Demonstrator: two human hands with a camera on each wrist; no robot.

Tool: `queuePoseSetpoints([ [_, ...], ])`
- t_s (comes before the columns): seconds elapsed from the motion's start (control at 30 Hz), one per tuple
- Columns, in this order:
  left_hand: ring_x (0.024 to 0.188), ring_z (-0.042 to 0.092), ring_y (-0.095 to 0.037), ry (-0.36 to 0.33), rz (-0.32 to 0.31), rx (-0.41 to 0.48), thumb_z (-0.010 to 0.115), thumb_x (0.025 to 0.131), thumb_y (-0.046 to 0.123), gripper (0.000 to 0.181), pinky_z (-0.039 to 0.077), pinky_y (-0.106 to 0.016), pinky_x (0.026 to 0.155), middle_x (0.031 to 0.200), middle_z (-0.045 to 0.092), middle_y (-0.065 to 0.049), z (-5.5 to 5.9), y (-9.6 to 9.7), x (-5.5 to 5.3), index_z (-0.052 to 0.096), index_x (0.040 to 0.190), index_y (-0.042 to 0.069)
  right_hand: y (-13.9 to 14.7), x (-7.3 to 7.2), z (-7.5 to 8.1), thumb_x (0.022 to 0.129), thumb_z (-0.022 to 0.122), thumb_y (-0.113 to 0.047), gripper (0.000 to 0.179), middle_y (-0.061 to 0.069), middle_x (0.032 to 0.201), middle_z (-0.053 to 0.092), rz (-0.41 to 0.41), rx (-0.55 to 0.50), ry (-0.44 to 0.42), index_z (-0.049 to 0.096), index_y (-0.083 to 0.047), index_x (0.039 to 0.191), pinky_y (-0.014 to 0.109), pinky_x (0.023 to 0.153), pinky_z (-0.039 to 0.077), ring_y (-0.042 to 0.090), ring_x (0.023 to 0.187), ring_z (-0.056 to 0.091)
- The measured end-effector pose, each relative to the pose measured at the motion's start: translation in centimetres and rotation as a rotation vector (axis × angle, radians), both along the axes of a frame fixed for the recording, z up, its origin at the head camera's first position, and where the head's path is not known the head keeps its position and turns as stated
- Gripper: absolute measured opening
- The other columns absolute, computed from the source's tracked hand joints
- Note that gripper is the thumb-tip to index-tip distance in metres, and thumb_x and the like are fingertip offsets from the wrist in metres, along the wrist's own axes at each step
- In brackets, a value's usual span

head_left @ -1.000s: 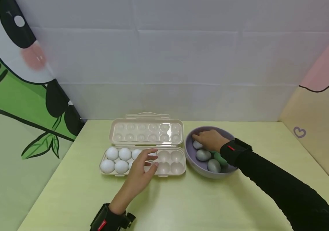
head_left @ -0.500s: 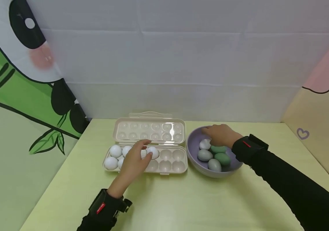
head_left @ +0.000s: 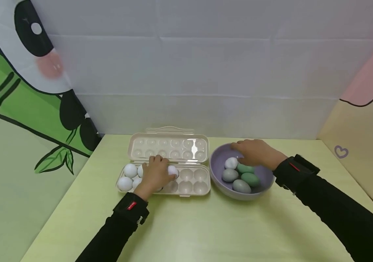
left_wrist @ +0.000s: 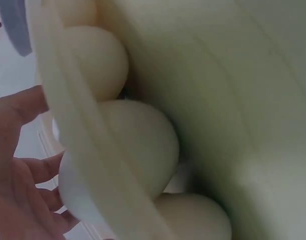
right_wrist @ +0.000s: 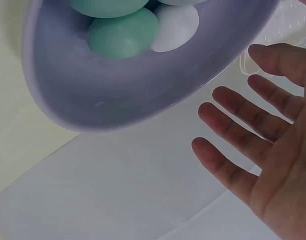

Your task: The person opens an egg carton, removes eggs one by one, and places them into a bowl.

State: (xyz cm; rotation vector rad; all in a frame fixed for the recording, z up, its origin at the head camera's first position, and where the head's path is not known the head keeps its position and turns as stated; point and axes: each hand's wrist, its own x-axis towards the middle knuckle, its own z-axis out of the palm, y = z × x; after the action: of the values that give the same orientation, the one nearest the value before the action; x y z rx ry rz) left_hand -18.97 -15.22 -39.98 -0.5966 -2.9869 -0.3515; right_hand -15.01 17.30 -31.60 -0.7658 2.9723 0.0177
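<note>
My left hand (head_left: pixel 155 174) lies over the near half of a clear plastic egg carton, fingers spread among white eggs (head_left: pixel 130 170). In the left wrist view its fingers (left_wrist: pixel 45 170) are loosely bent right beside a white egg (left_wrist: pixel 142 145). Another white egg (head_left: pixel 172 171) shows by the thumb; eggs under the palm are hidden. To the right, my right hand (head_left: pixel 258 153) hovers over the back rim of a purple bowl (head_left: pixel 217 160), holding nothing, its fingers (right_wrist: pixel 238 107) extended and apart. Inside the bowl are a white egg (head_left: pixel 231 163), grey eggs (head_left: pixel 230 175) and green eggs (head_left: pixel 250 179).
The carton's lid (head_left: pixel 168 145) is folded back flat toward the wall. Several hollows (head_left: pixel 193 187) at the carton's right end hold no egg. Carton and bowl stand side by side on a pale yellow table (head_left: pixel 186 225), with a white cloth wall (head_left: pixel 206 72) behind.
My left hand has come from above the carton's middle down and slightly left onto the white eggs. My right hand has drawn back and right, uncovering more eggs in the bowl.
</note>
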Motion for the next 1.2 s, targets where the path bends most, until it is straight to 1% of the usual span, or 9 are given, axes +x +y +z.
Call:
queuePoseSetpoints([
  [0.1,0.109,0.038,-0.036,0.021,0.003,-0.049,0.068,0.075,0.043,0.048,0.030,-0.062,0.084,0.107,0.049,-0.015,-0.3,0.2,0.2,0.055,0.105,0.008,0.2,0.3,-0.2,0.081,0.061,-0.016,0.041,0.006,0.103,0.057,-0.002,-0.018,0.006,0.049,-0.011,0.120,0.040,0.071,0.048,0.023,0.089,0.056],
  [0.2,0.109,0.040,-0.035,0.047,0.002,-0.068,0.067,0.076,0.040,0.044,0.029,-0.062,0.086,0.105,0.052,-0.012,-0.3,0.3,0.4,0.055,0.105,0.009,0.3,0.4,-0.3,0.080,0.061,-0.016,0.039,0.005,0.102,0.058,0.004,-0.027,0.020,0.050,-0.011,0.117,0.038,0.067,0.048,0.021,0.084,0.056],
  [0.33,0.105,0.044,-0.032,0.099,-0.008,-0.056,0.070,0.074,0.037,0.044,0.026,-0.064,0.088,0.103,0.057,-0.010,-0.1,0.3,0.6,0.056,0.106,0.011,0.6,0.3,-0.4,0.080,0.061,-0.016,0.037,0.004,0.104,0.058,-0.004,-0.026,0.018,0.049,-0.012,0.116,0.038,0.066,0.048,0.019,0.083,0.056],
  [0.43,0.099,0.049,-0.031,0.162,-0.016,-0.008,0.073,0.071,0.034,0.045,0.025,-0.065,0.089,0.099,0.060,-0.009,0.1,0.2,0.7,0.056,0.105,0.011,0.7,0.3,-0.5,0.081,0.061,-0.017,0.036,0.004,0.105,0.058,-0.012,-0.033,0.010,0.050,-0.013,0.115,0.038,0.067,0.048,0.020,0.085,0.056],
  [0.57,0.090,0.054,-0.028,0.248,-0.037,0.156,0.074,0.071,0.031,0.041,0.029,-0.061,0.088,0.096,0.062,-0.006,1.0,0.3,1.3,0.057,0.103,0.011,0.8,0.4,-0.6,0.081,0.062,-0.016,0.036,0.004,0.105,0.058,-0.009,-0.043,0.010,0.050,-0.012,0.115,0.038,0.069,0.048,0.020,0.088,0.056],
  [0.7,0.088,0.057,-0.022,0.255,-0.088,0.383,0.074,0.072,0.032,0.041,0.034,-0.051,0.084,0.096,0.063,-0.003,2.6,1.1,2.4,0.058,0.104,0.013,0.6,0.5,-0.6,0.082,0.061,-0.017,0.033,0.000,0.101,0.057,0.018,-0.081,0.037,0.051,-0.013,0.113,0.037,0.071,0.047,0.016,0.086,0.054],
  [0.9,0.087,0.058,-0.015,0.163,-0.165,0.667,0.075,0.071,0.032,0.038,0.043,-0.039,0.076,0.090,0.063,0.002,5.1,2.9,4.4,0.059,0.102,0.016,-1.4,1.0,0.4,0.083,0.059,-0.017,0.032,-0.005,0.100,0.056,0.110,-0.208,0.077,0.050,-0.016,0.115,0.035,0.072,0.046,0.011,0.085,0.052],
  [1.0,0.085,0.057,-0.012,0.103,-0.199,0.787,0.076,0.071,0.028,0.037,0.044,-0.038,0.074,0.088,0.062,0.002,5.9,3.5,5.3,0.058,0.102,0.016,-2.9,1.6,1.0,0.084,0.060,-0.023,0.042,-0.007,0.104,0.057,0.131,-0.280,0.068,0.044,-0.020,0.123,0.033,0.074,0.047,0.008,0.090,0.053],
  [1.2,0.085,0.055,-0.011,-0.010,-0.247,0.928,0.074,0.074,0.026,0.034,0.045,-0.043,0.079,0.089,0.061,0.001,6.5,4.5,6.4,0.058,0.102,0.016,-6.3,3.1,1.5,0.083,0.063,-0.037,0.066,-0.006,0.115,0.049,0.224,-0.592,-0.048,0.026,-0.023,0.135,0.029,0.074,0.047,0.007,0.093,0.052],
])
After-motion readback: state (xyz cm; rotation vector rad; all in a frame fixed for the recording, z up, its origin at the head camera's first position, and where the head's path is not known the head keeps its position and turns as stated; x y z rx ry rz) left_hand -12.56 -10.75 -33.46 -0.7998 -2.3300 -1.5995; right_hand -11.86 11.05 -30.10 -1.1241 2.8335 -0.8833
